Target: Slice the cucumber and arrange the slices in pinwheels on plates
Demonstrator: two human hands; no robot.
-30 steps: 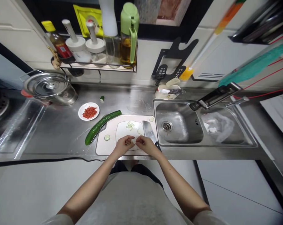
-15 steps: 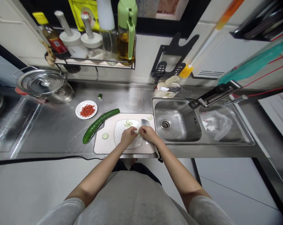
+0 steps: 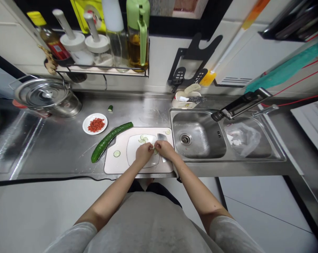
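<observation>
My left hand (image 3: pixel 144 153) and my right hand (image 3: pixel 164 148) are close together over a white square plate (image 3: pixel 132 154). Fingers on both hands are pinched around small, pale green cucumber slices, largely hidden by the fingertips. Several thin cucumber slices (image 3: pixel 143 138) lie overlapped on the plate's far side. Under the plate is a pale cutting board (image 3: pixel 113 165), with one round cucumber slice (image 3: pixel 117 153) on its left and another (image 3: pixel 167 132) at its far right corner. A knife (image 3: pixel 162 136) lies along the board's right side, partly covered by my right hand and wrist.
A long cucumber (image 3: pixel 106 141) rests against the board's left edge. Behind it are a small plate (image 3: pixel 85 128) of chopped red pieces and a cucumber end (image 3: pixel 110 108). A lidded steel pot (image 3: pixel 72 105) stands back left; a double sink (image 3: pixel 201 140) is at right.
The whole view has shifted slightly. My right hand has moved a little away from my left fingertips, while both stay over the plate and keep their pinch.
</observation>
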